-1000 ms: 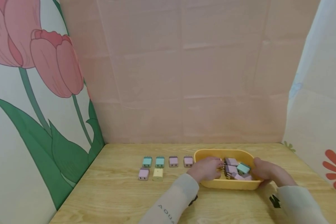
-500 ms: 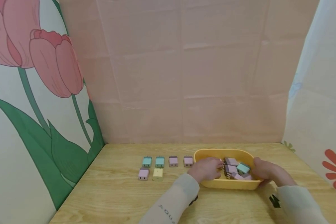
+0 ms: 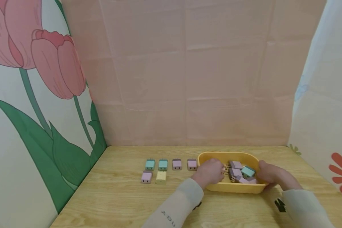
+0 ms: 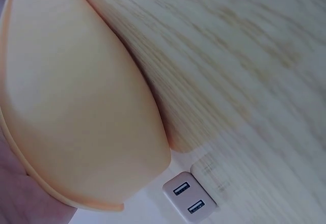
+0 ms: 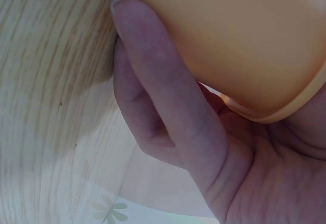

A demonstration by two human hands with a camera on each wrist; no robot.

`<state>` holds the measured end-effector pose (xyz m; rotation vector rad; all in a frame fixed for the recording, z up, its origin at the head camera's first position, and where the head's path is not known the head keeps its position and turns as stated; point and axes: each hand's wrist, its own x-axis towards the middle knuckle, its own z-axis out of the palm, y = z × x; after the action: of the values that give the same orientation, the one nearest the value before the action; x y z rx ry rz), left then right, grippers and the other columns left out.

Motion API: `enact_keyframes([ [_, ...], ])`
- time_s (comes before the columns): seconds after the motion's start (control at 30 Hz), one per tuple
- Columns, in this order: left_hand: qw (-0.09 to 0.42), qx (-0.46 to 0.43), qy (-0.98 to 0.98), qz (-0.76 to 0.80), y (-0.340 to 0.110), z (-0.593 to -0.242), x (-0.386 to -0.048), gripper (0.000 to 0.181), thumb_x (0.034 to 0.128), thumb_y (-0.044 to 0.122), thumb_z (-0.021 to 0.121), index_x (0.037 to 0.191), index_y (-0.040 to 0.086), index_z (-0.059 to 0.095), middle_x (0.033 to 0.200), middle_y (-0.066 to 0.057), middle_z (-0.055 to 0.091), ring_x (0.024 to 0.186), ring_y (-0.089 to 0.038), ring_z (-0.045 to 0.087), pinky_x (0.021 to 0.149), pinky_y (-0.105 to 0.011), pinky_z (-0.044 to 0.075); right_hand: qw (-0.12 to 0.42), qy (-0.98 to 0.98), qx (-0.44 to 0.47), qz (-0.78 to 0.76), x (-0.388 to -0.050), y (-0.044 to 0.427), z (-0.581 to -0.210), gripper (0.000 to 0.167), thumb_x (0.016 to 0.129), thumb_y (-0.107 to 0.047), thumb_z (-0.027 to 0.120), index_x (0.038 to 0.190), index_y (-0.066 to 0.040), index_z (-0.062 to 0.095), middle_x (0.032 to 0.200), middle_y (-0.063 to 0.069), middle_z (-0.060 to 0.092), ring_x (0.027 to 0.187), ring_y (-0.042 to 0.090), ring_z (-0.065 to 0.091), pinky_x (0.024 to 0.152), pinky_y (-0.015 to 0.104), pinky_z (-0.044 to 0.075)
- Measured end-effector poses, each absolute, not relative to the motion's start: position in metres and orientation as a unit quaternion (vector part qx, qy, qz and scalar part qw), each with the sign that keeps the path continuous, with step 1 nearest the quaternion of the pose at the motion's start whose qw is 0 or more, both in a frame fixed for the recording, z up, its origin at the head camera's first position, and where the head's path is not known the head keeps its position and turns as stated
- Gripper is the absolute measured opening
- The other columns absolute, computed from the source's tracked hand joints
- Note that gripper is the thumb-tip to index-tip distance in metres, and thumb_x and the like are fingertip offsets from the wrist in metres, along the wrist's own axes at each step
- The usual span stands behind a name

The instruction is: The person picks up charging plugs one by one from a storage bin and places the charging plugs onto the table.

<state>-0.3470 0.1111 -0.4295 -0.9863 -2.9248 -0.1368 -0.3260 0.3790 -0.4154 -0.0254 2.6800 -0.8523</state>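
Observation:
A yellow plastic bin [image 3: 233, 188] stands on the table with several purple USB wall chargers [image 3: 235, 172] and a teal charger [image 3: 248, 171] inside. My left hand [image 3: 210, 171] reaches over the bin's left rim, close to the chargers' prongs. Its fingertips are hidden, so whether it pinches a charger does not show. In the left wrist view, the bin's outer wall [image 4: 86, 91] covers most of that hand. My right hand [image 3: 270, 173] grips the bin's right end; in the right wrist view, its fingers [image 5: 168, 81] press along the outside wall below the rim.
Left of the bin, chargers lie in two rows. Teal [image 3: 150, 164], teal [image 3: 163, 164], purple [image 3: 176, 164] and purple [image 3: 192, 164] ones form the back row. A purple charger [image 3: 146, 177] and a yellow charger [image 3: 161, 177] are in front. A pink cloth [image 3: 185, 79] hangs behind the table.
Inside the bin, my left hand has drawn slightly back and its fingers look more curled. My right hand, the bin and the laid-out chargers have stayed put.

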Motion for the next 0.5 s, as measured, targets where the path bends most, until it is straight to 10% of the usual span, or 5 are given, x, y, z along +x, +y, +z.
enact_keyframes([
  [0.37, 0.048, -0.307, -0.950, -0.022, 0.1116, -0.4282, -0.3435, 0.030, 0.1070, 0.039, 0.067, 0.080, 0.026, 0.069, 0.137, 0.015, 0.066, 0.116, -0.002, 0.064, 0.101, -0.017, 0.053, 0.165, 0.941, -0.002, -0.296, -0.3247, 0.3797, -0.4160, 0.036, 0.098, 0.000, 0.048, 0.126, 0.019, 0.033, 0.099, 0.021, 0.050, 0.080, 0.024, 0.065, 0.072, 0.041, 0.067],
  [0.5, 0.039, -0.314, -0.948, -0.038, 0.1110, -0.4259, -0.3429, 0.028, 0.1073, 0.034, 0.067, 0.081, 0.025, 0.064, 0.115, 0.014, 0.073, 0.101, -0.002, 0.067, 0.089, -0.017, 0.056, 0.167, 0.940, 0.002, -0.296, -0.3249, 0.3791, -0.4154, 0.037, 0.099, 0.000, 0.048, 0.127, 0.019, 0.034, 0.099, 0.021, 0.050, 0.080, 0.024, 0.065, 0.072, 0.040, 0.067],
])
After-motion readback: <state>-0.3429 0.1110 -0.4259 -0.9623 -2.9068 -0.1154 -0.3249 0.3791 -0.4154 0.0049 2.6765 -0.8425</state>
